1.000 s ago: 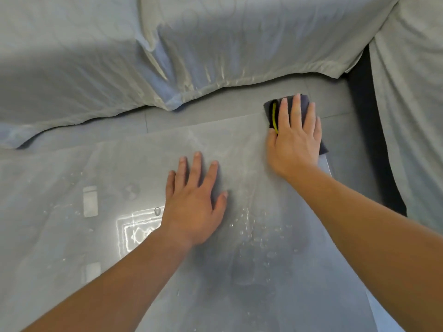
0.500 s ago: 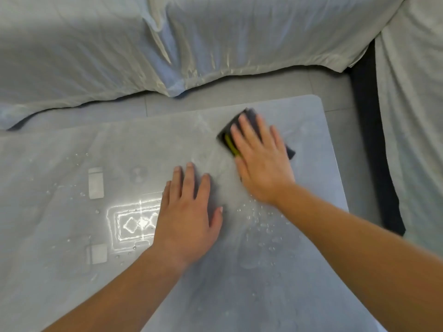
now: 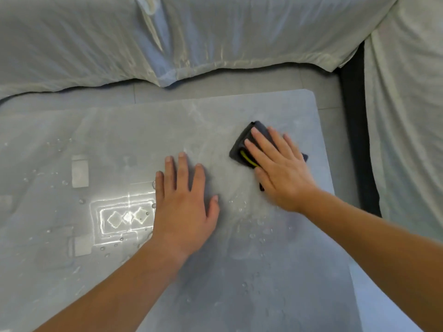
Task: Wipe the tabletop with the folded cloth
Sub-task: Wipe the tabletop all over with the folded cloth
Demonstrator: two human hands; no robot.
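In the head view, the right hand presses spread fingers flat on the folded cloth near the tabletop far right corner, mid-wipe, while the left hand braces splayed; next, probably sweeping toward the droplets.

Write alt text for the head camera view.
A person's right hand presses a folded dark cloth flat on a wet grey tabletop, while the left hand rests flat beside it. Water drops dot the surface, and pale fabric lies beyond the table.
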